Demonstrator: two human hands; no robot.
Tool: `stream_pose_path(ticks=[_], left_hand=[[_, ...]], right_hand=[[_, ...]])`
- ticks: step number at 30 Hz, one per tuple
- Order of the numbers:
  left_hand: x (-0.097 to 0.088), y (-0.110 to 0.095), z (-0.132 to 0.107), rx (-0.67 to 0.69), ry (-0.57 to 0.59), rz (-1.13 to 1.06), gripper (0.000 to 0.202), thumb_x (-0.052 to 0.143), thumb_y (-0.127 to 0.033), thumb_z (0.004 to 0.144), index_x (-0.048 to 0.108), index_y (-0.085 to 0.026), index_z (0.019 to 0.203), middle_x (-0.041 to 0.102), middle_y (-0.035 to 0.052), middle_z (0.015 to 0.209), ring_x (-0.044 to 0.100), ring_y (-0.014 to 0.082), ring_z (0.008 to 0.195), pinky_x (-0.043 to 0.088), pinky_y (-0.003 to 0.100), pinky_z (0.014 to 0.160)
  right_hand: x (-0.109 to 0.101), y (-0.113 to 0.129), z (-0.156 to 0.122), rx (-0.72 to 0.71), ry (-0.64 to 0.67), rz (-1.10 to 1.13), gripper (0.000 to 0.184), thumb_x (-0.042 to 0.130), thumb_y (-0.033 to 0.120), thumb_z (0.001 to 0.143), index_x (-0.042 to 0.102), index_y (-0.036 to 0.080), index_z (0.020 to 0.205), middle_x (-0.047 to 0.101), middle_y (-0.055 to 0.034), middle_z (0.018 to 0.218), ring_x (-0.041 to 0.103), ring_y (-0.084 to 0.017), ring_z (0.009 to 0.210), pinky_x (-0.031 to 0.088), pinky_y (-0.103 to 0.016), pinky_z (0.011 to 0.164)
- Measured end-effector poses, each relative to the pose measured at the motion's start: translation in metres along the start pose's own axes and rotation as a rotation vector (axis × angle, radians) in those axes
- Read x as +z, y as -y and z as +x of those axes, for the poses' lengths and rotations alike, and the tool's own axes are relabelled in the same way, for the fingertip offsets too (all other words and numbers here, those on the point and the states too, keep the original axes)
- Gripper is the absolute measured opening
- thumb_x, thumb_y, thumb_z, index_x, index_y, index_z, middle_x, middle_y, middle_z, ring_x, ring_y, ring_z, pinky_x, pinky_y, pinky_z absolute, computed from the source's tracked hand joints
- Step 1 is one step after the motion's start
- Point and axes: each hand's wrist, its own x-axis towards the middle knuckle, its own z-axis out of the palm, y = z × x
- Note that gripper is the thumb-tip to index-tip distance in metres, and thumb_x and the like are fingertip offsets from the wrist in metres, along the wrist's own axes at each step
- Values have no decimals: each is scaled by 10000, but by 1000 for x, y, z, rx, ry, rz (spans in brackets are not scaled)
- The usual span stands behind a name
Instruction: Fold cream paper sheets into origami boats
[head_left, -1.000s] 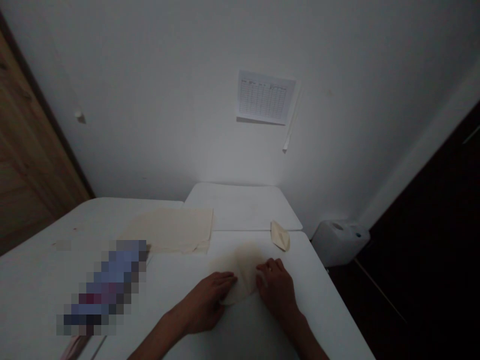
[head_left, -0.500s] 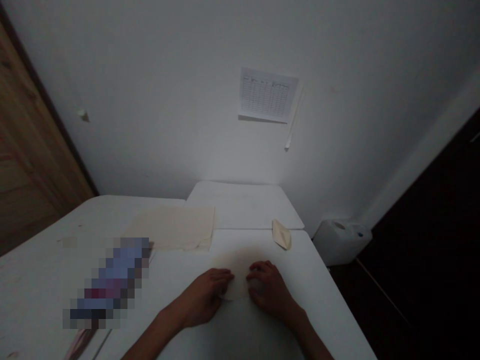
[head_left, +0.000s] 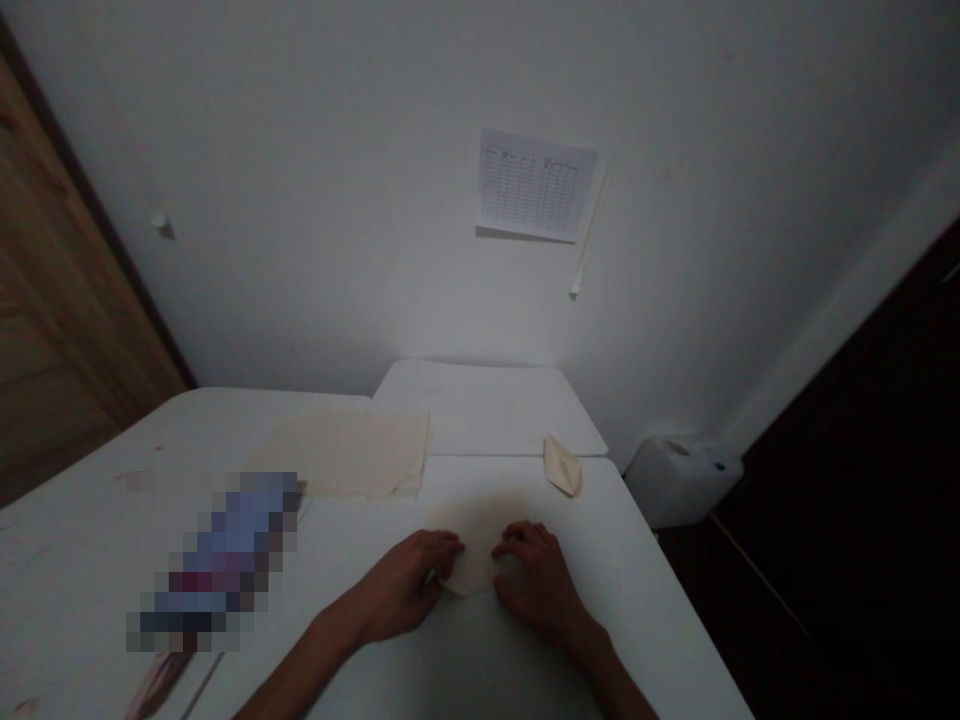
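Observation:
A pale cream sheet of paper (head_left: 472, 540) lies on the white table (head_left: 420, 660) in front of me, partly folded to a point at its near edge. My left hand (head_left: 405, 585) presses down on its left side with curled fingers. My right hand (head_left: 536, 580) rests on its right side, fingers bent onto the paper. The two hands almost meet over the fold. The light is dim and the folds are hard to make out.
A stack of cream sheets (head_left: 349, 455) lies further back on the left. A small folded paper piece (head_left: 562, 467) sits near the table's right edge. A blurred-out patch (head_left: 217, 560) lies to the left. A white bin (head_left: 682, 475) stands on the floor at the right.
My hands have drawn closer together over the sheet, and the paper now looks narrower and more folded than a second ago. The view has tilted slightly.

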Motion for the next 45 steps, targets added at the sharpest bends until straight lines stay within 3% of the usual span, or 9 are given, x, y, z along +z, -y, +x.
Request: stream_pose_path(ticks=[8,17,25,35,45], left_hand=[[-6,-5,9,-93,17,-11,322,486,-89,750,657,-215,992,650,49,1185,566,207,1128,441,378,993],[-8,4,26,-195,-9,-59,247,514,-241,834,673,-206,1019,693,59,1060,617,217,1010,455,365,929],[-1,15,48,-153,-4,-29,220,509,-288,862,658,-186,987,677,67,986,605,204,923,464,336,851],[19,19,63,-147,-105,137,33,548,-200,811,575,-181,815,596,44,855,552,202,856,440,321,792],[24,9,65,-184,-151,186,36,552,-165,792,573,-184,769,570,54,859,536,212,858,432,338,795]], right_hand=[[3,-2,-1,-6,-27,24,287,651,191,673,655,244,955,568,-31,1086,499,-206,1045,342,-320,929],[5,11,-5,66,-52,-107,293,627,251,708,634,239,1000,578,-57,1082,503,-239,1022,370,-353,894],[10,23,-7,138,-59,-145,460,624,265,680,577,256,1138,566,-83,1098,492,-283,1036,363,-404,911],[12,15,-8,75,-59,-161,564,613,269,692,519,260,1248,500,-94,1285,420,-309,1182,307,-438,1000],[11,18,-9,46,-58,-161,550,599,245,696,527,259,1241,490,-87,1302,410,-295,1196,304,-426,1013]])
